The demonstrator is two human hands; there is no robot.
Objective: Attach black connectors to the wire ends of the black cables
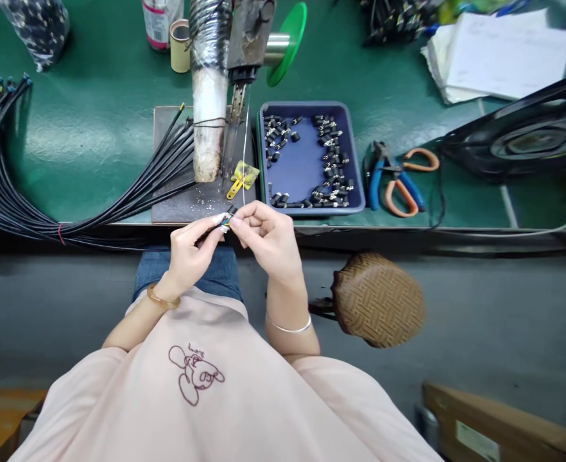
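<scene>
At the bench's front edge my two hands meet, fingertips almost touching. My left hand (189, 250) is closed in a pinch on the end of a black cable, where small coloured wires (226, 221) show. Pinched by my right hand (271, 240) is a small black connector (232, 210), held against those wires; the fingers partly hide the joint. Just above hang a soldering iron (233, 122) and a thin strand of solder wire (246, 141). A bundle of black cables (133, 199) lies to the left, its ends on a dark mat (167, 215).
A blue tray (292, 168) holds many black connectors. Right of it lie blue-handled cutters (377, 183) and orange-handled pliers (401, 199). A yellow piece (236, 186) lies on the mat. Behind stand a green spool (292, 45) and papers (509, 58); a stool (379, 299) is below right.
</scene>
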